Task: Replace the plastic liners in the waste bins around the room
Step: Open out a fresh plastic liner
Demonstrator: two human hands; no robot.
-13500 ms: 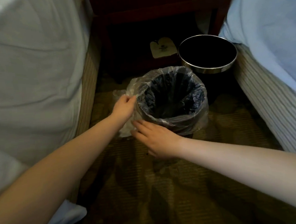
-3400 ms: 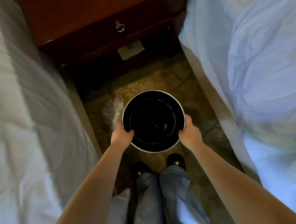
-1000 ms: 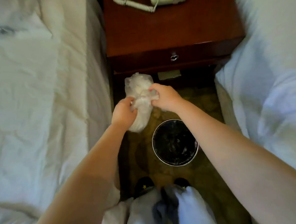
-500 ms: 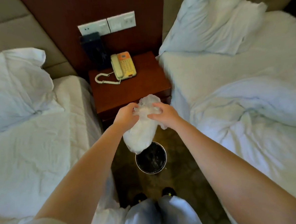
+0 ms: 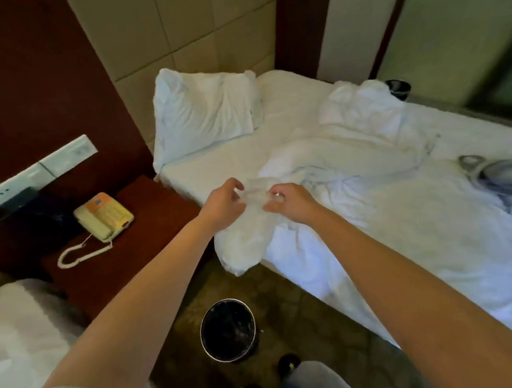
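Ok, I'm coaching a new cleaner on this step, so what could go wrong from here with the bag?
1. The liner is bunched between the left hand and right hand; tugging the thin film apart hard could tear it.
2. The bin stands on the floor, far below the hands, so a mouth opened up here may collapse before it reaches the rim.

Two hands are counted, the left hand (image 5: 224,209) and the right hand (image 5: 293,203), together with one plastic liner (image 5: 245,239) and one waste bin (image 5: 227,330). Two beds are seen, the right bed (image 5: 372,246) and the left bed (image 5: 17,328), with one pillow (image 5: 204,110) and one crumpled duvet (image 5: 365,145). One bench (image 5: 148,224), one telephone (image 5: 103,216) and two wall plates (image 5: 68,155) are also counted.
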